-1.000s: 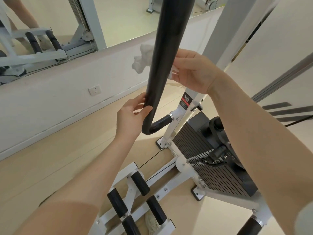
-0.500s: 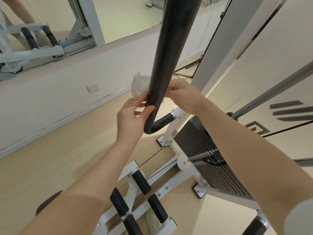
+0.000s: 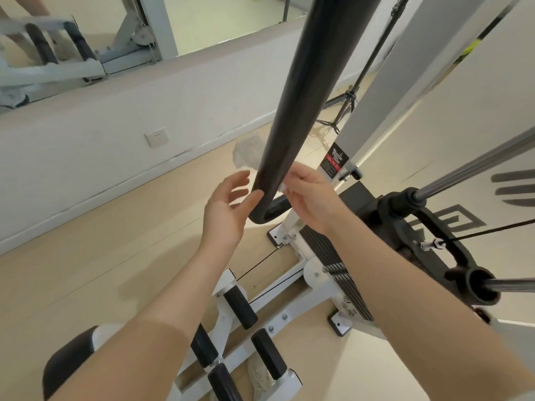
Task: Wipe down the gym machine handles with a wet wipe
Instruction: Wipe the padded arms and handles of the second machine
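Fingers of our left hand spread loosely, just brushing the black handle near its lower bend, holding nothing. Behind the handle the wet wipe pokes out, wrapped round the bar; our right hand pinches its other end. To finish the stroke well, we judge we should keep the wipe snug and follow the curve to the tip. Open floor lies left; the white frame and weight stack crowd the right.

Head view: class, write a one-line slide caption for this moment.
Right hand wraps a wet wipe around the black handle near its bend; open left hand beside it.
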`<act>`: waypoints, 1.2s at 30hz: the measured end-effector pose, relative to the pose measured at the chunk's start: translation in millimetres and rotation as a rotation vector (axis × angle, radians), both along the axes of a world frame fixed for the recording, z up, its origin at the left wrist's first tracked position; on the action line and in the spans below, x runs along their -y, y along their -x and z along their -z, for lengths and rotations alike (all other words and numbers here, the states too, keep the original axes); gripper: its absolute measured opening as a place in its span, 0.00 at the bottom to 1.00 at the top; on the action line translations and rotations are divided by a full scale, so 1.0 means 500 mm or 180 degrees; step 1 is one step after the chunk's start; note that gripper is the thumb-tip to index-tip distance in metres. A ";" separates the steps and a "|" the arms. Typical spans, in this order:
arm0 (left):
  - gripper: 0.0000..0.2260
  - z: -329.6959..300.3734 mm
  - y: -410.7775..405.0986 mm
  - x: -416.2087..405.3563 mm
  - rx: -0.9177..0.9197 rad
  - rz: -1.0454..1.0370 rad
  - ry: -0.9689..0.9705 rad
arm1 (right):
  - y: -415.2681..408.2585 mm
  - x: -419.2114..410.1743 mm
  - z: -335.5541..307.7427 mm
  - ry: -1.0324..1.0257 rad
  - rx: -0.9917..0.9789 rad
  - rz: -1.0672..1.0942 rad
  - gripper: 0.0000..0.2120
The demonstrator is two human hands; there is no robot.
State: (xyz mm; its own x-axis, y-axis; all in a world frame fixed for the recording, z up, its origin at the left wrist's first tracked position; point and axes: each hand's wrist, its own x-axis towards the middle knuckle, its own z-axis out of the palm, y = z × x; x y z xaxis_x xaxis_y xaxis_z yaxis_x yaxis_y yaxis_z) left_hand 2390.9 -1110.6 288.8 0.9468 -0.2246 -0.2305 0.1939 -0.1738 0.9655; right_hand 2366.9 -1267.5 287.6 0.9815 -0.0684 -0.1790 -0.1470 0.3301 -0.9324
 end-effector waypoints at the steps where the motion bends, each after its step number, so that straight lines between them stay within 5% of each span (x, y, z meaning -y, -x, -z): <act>1: 0.12 0.008 -0.004 0.000 -0.0047 0.0013 0.0077 | 0.005 -0.011 0.020 0.0313 -0.0162 0.0019 0.13; 8: 0.16 0.065 0.002 -0.004 -0.0026 0.0362 -0.0190 | 0.033 -0.077 0.185 0.2219 -0.0974 0.0280 0.15; 15: 0.15 0.067 0.008 -0.008 -0.0164 0.0385 -0.0258 | 0.029 -0.056 0.235 0.2912 -0.1298 0.0403 0.18; 18: 0.15 0.064 0.016 -0.014 -0.0234 0.0350 -0.0316 | 0.019 -0.088 0.190 0.2605 -0.1440 0.0548 0.21; 22: 0.16 0.042 0.039 -0.035 -0.0231 0.0296 -0.0310 | 0.026 -0.124 0.115 0.0860 -0.2093 0.0974 0.20; 28: 0.16 -0.010 0.095 -0.057 -0.0233 0.0302 -0.0223 | 0.066 -0.153 -0.020 0.0092 -0.1440 0.1435 0.19; 33: 0.17 -0.018 0.117 -0.078 -0.0273 0.0379 -0.0193 | 0.119 -0.210 0.020 0.2084 -0.1708 0.0992 0.15; 36: 0.17 0.006 0.117 -0.099 -0.0374 0.0326 -0.0230 | 0.133 -0.228 0.061 0.4082 -0.0955 0.0792 0.11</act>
